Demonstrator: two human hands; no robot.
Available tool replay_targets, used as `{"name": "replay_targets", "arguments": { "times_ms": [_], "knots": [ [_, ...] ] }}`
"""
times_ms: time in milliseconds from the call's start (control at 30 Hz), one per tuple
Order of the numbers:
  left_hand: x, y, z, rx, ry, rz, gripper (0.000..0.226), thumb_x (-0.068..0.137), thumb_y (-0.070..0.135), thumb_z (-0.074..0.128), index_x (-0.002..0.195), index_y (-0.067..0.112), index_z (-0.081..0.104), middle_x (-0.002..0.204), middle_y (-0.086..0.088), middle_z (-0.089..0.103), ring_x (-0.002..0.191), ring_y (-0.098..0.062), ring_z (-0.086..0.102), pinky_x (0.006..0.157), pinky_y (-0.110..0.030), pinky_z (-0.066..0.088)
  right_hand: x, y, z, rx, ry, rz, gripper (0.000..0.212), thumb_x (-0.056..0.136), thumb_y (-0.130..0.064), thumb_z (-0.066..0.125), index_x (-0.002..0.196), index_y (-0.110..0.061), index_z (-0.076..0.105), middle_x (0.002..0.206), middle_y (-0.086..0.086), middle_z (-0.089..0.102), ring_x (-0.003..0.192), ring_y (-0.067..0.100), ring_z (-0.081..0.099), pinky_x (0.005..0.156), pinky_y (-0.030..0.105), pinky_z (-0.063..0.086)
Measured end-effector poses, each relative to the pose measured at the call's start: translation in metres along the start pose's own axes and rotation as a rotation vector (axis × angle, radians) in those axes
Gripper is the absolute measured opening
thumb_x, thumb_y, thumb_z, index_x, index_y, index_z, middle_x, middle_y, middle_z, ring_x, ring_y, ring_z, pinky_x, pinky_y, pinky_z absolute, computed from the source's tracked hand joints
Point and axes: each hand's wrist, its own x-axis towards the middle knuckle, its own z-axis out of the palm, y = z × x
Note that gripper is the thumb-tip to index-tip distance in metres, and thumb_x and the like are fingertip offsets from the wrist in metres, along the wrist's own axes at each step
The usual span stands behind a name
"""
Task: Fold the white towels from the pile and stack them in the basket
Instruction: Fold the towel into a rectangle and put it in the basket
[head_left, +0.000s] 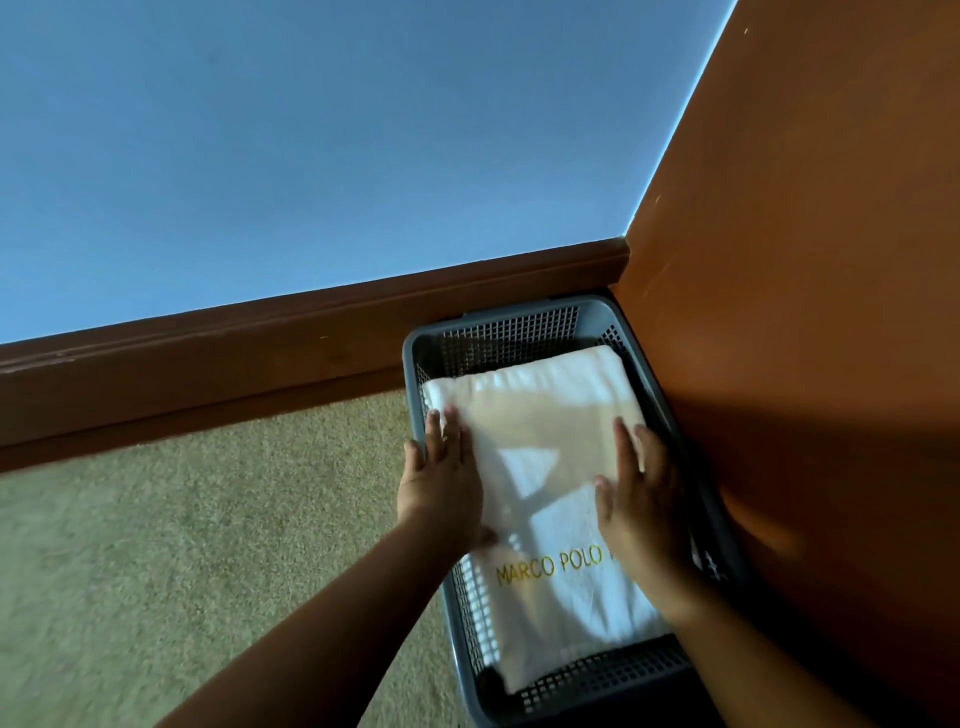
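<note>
Dim, soft-focus, wide-angle edge distortion.

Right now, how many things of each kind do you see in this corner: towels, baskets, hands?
White towel: 1 visible, folded, lying in the basket
Grey basket: 1
Hands: 2, the left hand and the right hand, both flat on the towel
Total: 4

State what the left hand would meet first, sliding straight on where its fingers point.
Probably the far wall of the basket, beyond the towel that the left hand rests on; depth is unclear.
</note>
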Motion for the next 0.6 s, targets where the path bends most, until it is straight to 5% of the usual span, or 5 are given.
{"name": "replay_targets", "arguments": {
  "times_ms": [100,200,300,400,600],
  "knots": [
    [0.016,0.014,-0.007,-0.083,0.093,0.102,0.115,0.09,0.068,0.054,0.157,0.005,-0.015,0.162,-0.017,-0.027,0.153,-0.037,-0.015,0.121,-0.055,0.002,0.006,-0.014,0.004,-0.031,-0.144,-0.202,0.074,0.088,-0.034,0.059,0.155,-0.017,0.033,0.161,0.021,0.022,0.149,0.04,0.02,0.117,0.058,0.024],
    [0.031,0.006,-0.004,-0.04,0.048,0.131,0.124,0.084,0.073,0.057,0.157,0.005,-0.016,0.163,-0.017,-0.024,0.153,-0.037,-0.014,0.122,-0.05,-0.005,0.026,-0.028,0.014,-0.031,-0.299,-0.086,0.078,0.09,-0.047,0.054,0.158,-0.024,0.024,0.167,0.017,0.005,0.153,0.036,0.003,0.12,0.059,0.011],
    [0.039,-0.011,0.002,0.082,-0.01,0.077,0.141,0.073,0.08,0.062,0.153,-0.001,-0.021,0.162,-0.019,-0.025,0.152,-0.034,-0.018,0.12,-0.045,-0.011,0.042,-0.028,0.027,-0.083,-0.538,-0.013,0.079,0.094,-0.067,0.029,0.158,-0.037,-0.006,0.164,0.006,-0.024,0.153,0.03,-0.015,0.12,0.053,-0.005],
    [0.045,-0.007,0.0,0.127,-0.046,0.044,0.143,0.072,0.078,0.064,0.152,-0.003,-0.023,0.162,-0.02,-0.026,0.152,-0.034,-0.019,0.12,-0.047,-0.013,0.052,-0.023,0.03,-0.075,-0.697,0.033,0.082,0.096,-0.07,0.028,0.15,-0.041,-0.026,0.156,-0.001,-0.043,0.147,0.024,-0.032,0.118,0.049,-0.015],
    [0.018,0.029,0.019,0.132,-0.06,0.024,0.098,0.102,0.049,0.042,0.15,-0.008,-0.021,0.158,-0.03,-0.027,0.15,-0.044,-0.017,0.121,-0.049,-0.01,0.044,-0.022,0.022,-0.089,-0.78,0.041,0.086,0.095,-0.071,0.029,0.139,-0.04,-0.038,0.153,0.003,-0.047,0.144,0.025,-0.037,0.118,0.046,-0.016]
  ]
}}
